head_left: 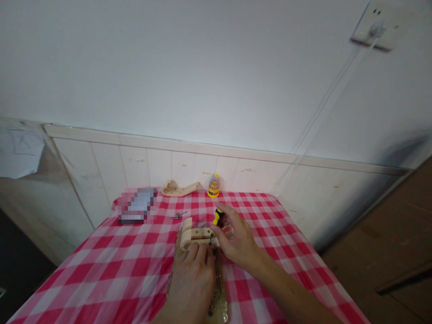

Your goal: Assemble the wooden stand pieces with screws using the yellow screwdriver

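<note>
My right hand grips a small yellow-and-black screwdriver between thumb and fingers. Its shaft points down at a pale wooden piece with curved ends and dark holes or screws along its face. My left hand lies over the near side of that piece, fingers bent down against it, hiding much of it. Beneath the left hand is a brownish, shiny flat strip, perhaps in clear plastic, mostly covered. Just beyond the wooden piece lies a small heap of long thin screws.
At the table's far edge are another curved wooden piece and a yellow-capped screwdriver bit case. A blurred-out grey rectangular object lies back left. A red-and-white checked cloth covers the table, which meets a panelled wall.
</note>
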Available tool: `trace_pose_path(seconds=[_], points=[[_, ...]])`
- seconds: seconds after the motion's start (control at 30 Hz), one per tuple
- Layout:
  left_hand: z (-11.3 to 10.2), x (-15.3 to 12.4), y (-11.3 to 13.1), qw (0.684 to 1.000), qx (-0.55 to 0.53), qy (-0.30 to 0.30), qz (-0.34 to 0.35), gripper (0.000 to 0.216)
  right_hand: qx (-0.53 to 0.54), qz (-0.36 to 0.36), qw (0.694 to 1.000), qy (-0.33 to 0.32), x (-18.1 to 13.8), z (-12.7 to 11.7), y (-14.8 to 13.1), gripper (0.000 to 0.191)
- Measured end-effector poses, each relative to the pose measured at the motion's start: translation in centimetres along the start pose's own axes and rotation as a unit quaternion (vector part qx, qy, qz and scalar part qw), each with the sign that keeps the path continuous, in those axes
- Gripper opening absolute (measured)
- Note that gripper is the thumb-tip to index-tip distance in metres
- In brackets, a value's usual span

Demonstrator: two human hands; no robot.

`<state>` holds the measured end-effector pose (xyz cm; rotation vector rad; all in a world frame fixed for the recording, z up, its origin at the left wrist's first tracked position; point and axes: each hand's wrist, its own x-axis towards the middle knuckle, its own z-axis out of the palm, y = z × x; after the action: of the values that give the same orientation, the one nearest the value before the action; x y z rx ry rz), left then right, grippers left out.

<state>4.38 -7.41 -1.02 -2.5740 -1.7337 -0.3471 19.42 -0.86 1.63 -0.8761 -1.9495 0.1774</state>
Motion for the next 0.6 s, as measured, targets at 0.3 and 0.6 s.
trace_pose_path(seconds=[0.3, 0.6], points=[[0.18, 0.13, 0.04, 1.000, -0.001, -0.016, -0.006, 0.032, -0.009, -0.014, 1.000, 0.008, 0.09, 0.05, 0.11, 0.054], [0.48, 0.18, -0.07, 1.000, -0.019, -0.006, -0.011, 0.031, -0.026, -0.030, 0.999, 0.013, -0.02, 0.01, -0.26, 0.057]])
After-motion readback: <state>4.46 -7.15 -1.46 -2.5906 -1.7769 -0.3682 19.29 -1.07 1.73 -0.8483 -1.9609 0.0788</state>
